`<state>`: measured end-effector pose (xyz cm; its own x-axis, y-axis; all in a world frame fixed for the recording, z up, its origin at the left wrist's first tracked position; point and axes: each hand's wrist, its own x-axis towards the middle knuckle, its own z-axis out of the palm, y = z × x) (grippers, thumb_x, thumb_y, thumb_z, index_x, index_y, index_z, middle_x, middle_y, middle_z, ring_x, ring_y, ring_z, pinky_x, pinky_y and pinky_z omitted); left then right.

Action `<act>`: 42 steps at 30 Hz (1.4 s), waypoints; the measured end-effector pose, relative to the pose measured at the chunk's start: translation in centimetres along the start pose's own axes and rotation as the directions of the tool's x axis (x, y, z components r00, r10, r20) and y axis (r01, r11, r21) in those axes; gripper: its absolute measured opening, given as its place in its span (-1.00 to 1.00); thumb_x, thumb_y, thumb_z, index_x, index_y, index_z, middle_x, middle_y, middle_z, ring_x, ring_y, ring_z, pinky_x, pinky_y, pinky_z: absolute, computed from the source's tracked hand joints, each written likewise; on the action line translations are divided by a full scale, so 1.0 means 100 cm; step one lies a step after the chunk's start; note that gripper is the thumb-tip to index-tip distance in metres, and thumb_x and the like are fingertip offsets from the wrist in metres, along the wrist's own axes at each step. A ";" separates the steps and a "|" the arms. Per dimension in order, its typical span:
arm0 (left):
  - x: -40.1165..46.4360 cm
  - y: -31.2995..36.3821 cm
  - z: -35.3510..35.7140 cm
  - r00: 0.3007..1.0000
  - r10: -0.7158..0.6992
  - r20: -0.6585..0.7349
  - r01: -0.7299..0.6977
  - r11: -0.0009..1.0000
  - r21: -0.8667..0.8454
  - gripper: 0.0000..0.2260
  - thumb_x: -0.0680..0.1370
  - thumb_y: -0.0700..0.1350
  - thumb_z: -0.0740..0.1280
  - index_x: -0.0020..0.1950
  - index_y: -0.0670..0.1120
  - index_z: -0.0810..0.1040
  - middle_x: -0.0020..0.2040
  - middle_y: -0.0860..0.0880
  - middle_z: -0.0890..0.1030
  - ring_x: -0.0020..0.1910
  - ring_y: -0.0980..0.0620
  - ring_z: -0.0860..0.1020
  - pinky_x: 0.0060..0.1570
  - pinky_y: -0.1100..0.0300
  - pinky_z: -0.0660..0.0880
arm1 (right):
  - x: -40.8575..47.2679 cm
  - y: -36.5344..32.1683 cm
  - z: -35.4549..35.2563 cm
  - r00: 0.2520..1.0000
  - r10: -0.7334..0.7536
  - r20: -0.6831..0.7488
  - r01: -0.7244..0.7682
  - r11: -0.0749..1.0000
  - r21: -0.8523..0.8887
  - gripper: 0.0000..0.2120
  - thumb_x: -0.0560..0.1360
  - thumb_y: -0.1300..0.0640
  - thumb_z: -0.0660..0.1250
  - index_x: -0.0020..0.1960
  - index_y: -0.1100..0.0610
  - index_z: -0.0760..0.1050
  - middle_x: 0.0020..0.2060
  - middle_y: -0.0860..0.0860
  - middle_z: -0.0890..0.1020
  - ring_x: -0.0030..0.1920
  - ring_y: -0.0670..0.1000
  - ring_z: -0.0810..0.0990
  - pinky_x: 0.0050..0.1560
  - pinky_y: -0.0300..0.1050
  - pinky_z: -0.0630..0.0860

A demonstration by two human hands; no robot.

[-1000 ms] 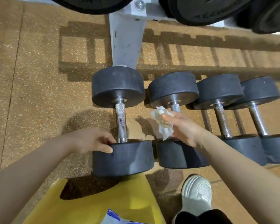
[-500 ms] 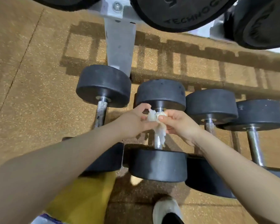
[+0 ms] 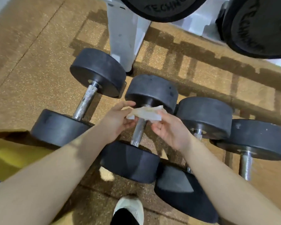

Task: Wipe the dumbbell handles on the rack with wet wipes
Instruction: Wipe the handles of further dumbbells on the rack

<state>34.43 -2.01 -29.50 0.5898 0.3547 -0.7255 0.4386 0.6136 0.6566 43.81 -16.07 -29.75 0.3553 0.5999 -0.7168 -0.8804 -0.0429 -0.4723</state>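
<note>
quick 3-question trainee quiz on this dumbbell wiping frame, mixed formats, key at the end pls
1. True or false: the wet wipe is held by the right hand alone.
2. Multiple choice: the wipe is stretched above the handle of which dumbbell, counting from the left of the head view? A. first B. second C. fourth
3. Fill in: the first dumbbell's handle is ____ by either hand.

Key
1. False: the left hand pinches the wipe's other end.
2. B: it hangs over the second dumbbell's handle, up by the far weight head.
3. Untouched.
</note>
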 end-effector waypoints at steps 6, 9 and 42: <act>-0.011 -0.008 -0.003 0.993 0.062 0.099 -0.073 0.991 0.111 -0.92 0.55 -0.25 0.28 -0.14 -0.15 0.51 -0.19 -0.09 0.57 -0.21 0.11 0.62 -0.04 0.29 0.55 | 0.005 0.006 -0.009 0.996 -0.058 -0.064 0.022 0.888 -0.458 -0.65 0.57 0.33 0.17 0.22 -0.05 0.37 -0.14 0.09 0.54 -0.36 -0.02 0.47 -0.40 -0.24 0.47; -0.010 -0.007 -0.004 0.993 0.077 0.093 -0.093 0.980 0.175 -0.94 0.52 -0.32 0.31 -0.11 -0.17 0.51 -0.17 -0.09 0.57 -0.18 0.09 0.60 -0.04 0.29 0.56 | 0.006 0.008 -0.006 0.999 -0.030 -0.031 0.016 0.922 -0.386 -0.80 0.60 0.18 0.16 0.14 0.19 0.51 -0.32 0.04 0.51 -0.40 -0.05 0.45 -0.36 -0.26 0.49; -0.007 -0.024 -0.060 0.914 -0.099 0.394 -0.318 0.426 0.847 -0.76 0.47 0.06 0.39 0.09 0.03 0.64 0.03 0.14 0.60 -0.01 0.25 0.49 -0.03 0.49 0.33 | 0.068 0.027 -0.017 0.814 -0.263 0.518 0.030 -0.872 -0.489 -0.42 0.26 0.32 0.44 0.27 0.13 0.50 -0.10 0.13 0.62 -0.25 0.13 0.60 -0.34 -0.14 0.44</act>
<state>28.93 0.47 -31.84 0.7624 -0.0146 -0.6470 0.5733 -0.4485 0.6857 44.41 -13.52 -36.75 0.3576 0.9136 -0.1933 0.9318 -0.3352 0.1395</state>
